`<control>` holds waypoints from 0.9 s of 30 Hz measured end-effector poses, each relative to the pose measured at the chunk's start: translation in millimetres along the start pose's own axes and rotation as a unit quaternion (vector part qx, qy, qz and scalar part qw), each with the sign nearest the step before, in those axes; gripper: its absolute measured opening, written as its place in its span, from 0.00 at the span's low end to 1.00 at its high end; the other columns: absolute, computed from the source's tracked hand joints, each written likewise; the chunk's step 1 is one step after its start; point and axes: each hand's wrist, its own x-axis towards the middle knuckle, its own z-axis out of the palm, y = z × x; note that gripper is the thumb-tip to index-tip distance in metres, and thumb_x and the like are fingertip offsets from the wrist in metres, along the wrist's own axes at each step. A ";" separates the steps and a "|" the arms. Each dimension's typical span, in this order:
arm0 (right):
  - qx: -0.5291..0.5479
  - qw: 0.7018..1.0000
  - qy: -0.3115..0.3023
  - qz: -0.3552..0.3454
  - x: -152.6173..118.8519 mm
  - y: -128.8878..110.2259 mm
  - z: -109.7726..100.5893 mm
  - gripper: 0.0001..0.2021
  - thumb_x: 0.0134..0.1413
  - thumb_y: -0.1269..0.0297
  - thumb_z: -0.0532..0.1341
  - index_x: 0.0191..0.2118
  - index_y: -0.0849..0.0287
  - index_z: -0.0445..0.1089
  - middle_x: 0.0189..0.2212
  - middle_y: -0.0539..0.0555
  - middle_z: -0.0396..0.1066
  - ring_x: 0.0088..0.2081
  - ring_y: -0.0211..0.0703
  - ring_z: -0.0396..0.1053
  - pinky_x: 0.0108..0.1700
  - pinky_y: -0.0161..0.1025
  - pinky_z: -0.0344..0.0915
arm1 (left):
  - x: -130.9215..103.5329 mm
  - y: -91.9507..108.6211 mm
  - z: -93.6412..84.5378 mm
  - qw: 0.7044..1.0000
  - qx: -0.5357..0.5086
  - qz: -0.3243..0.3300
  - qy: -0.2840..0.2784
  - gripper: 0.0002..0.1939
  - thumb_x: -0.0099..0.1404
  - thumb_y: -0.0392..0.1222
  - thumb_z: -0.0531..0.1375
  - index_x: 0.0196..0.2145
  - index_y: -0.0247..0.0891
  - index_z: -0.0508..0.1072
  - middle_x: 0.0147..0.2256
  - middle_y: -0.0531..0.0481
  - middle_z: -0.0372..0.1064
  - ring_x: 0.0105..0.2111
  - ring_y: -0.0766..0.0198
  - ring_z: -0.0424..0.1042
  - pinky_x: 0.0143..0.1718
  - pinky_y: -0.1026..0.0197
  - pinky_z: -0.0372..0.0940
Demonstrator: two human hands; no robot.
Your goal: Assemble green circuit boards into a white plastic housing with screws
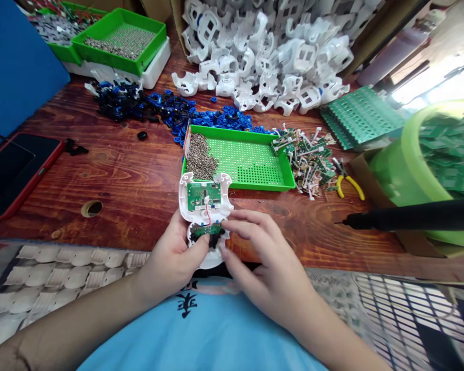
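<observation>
White shell point(199, 215) is pinched mid-frame by the left hand point(178, 250), probably for steadiness (right hand point(265, 252) half-curled, hold can't be told).

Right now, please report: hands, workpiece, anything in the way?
Left hand holds opened white plastic housing; right hand at its edge. Green circuit board in far half. Green perforated plastic tray just beyond.

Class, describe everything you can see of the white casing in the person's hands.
The white casing looks like plastic and lies opened in two parts, insides showing. The farther part holds a green circuit board with a white plug; a red wire runs toward a smaller board in the nearer part, beside black pieces. The left hand grips it, thumb inside; the right hand is at its right edge, contact unclear.
</observation>
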 end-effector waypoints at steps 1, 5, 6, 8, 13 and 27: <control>0.061 0.997 0.023 0.043 -0.8 2.0 -0.1 0.14 0.53 0.64 0.56 0.46 0.53 0.62 0.46 0.52 0.60 0.46 0.30 0.64 0.47 0.28 0.68 | -0.6 0.1 -0.5 1.000 -0.001 -0.001 -0.005 0.24 0.63 0.36 0.55 0.56 0.36 0.53 0.53 0.46 0.60 0.53 0.61 0.60 0.54 0.64 0.55; 0.339 0.912 -0.036 0.229 0.4 8.0 8.3 0.13 0.53 0.57 0.56 0.44 0.55 0.59 0.37 0.51 0.65 0.34 0.28 0.66 0.35 0.25 0.68 | -5.1 0.2 -1.3 0.999 0.005 0.010 -0.041 0.23 0.64 0.36 0.55 0.55 0.38 0.55 0.53 0.46 0.60 0.53 0.60 0.60 0.53 0.63 0.56; 0.381 0.889 -0.070 0.246 1.3 8.1 11.3 0.14 0.53 0.56 0.56 0.43 0.56 0.60 0.37 0.52 0.66 0.34 0.28 0.66 0.35 0.25 0.68 | -6.4 0.2 -1.1 0.999 0.010 0.017 -0.051 0.22 0.64 0.36 0.55 0.55 0.37 0.55 0.53 0.46 0.60 0.53 0.60 0.60 0.53 0.64 0.56; 0.419 0.867 -0.098 0.252 2.8 6.7 16.2 0.13 0.52 0.57 0.57 0.42 0.57 0.61 0.38 0.51 0.66 0.34 0.28 0.66 0.35 0.25 0.66 | -8.5 0.1 -0.5 0.997 0.033 0.033 -0.065 0.23 0.64 0.36 0.54 0.56 0.37 0.55 0.53 0.46 0.60 0.53 0.61 0.60 0.54 0.65 0.55; 0.460 0.841 -0.074 0.277 5.0 3.5 19.0 0.12 0.49 0.60 0.60 0.38 0.61 0.63 0.34 0.51 0.67 0.33 0.28 0.65 0.34 0.24 0.64 | -11.2 -2.0 -0.4 0.990 0.114 0.074 -0.038 0.24 0.64 0.35 0.53 0.57 0.39 0.53 0.54 0.47 0.58 0.55 0.62 0.57 0.56 0.65 0.51; 0.492 0.836 -0.005 0.242 -1.9 -0.9 23.8 0.08 0.47 0.65 0.60 0.32 0.62 0.61 0.29 0.49 0.64 0.31 0.27 0.63 0.36 0.26 0.63 | -6.0 8.9 -13.5 0.958 0.241 0.042 -0.147 0.20 0.66 0.42 0.51 0.55 0.39 0.61 0.47 0.45 0.67 0.53 0.54 0.60 0.56 0.57 0.52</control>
